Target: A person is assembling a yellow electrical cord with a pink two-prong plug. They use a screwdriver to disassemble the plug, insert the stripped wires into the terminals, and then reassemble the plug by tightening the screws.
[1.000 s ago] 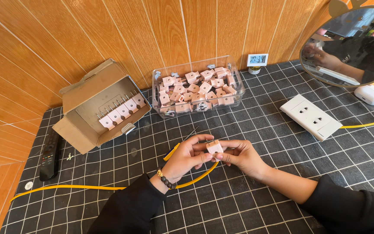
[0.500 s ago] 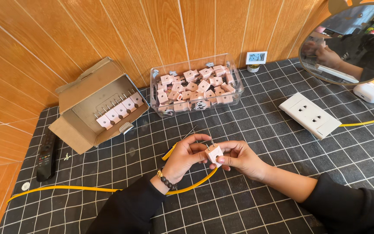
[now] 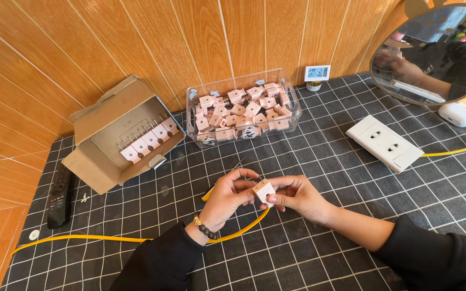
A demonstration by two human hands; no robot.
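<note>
Both hands meet over the middle of the black grid mat (image 3: 351,194). My left hand (image 3: 227,199) and my right hand (image 3: 297,198) pinch one small pink plug (image 3: 264,191) between their fingertips, just above the mat. A yellow cable (image 3: 109,238) runs from the left edge under my left wrist and curves up beneath the plug. A thin dark tool or wire (image 3: 237,164) pokes out behind my left fingers; what it is cannot be made out.
A clear plastic bin (image 3: 292,119) of several pink plugs stands at the back centre. An open cardboard box (image 3: 111,140) with a row of plugs lies back left. A white wall socket (image 3: 385,143), round mirror (image 3: 432,51), black remote (image 3: 60,196) and small white display (image 3: 317,73) are around.
The view has shifted slightly; both hands stay together on the pink plug and have turned it a little between the fingertips.
</note>
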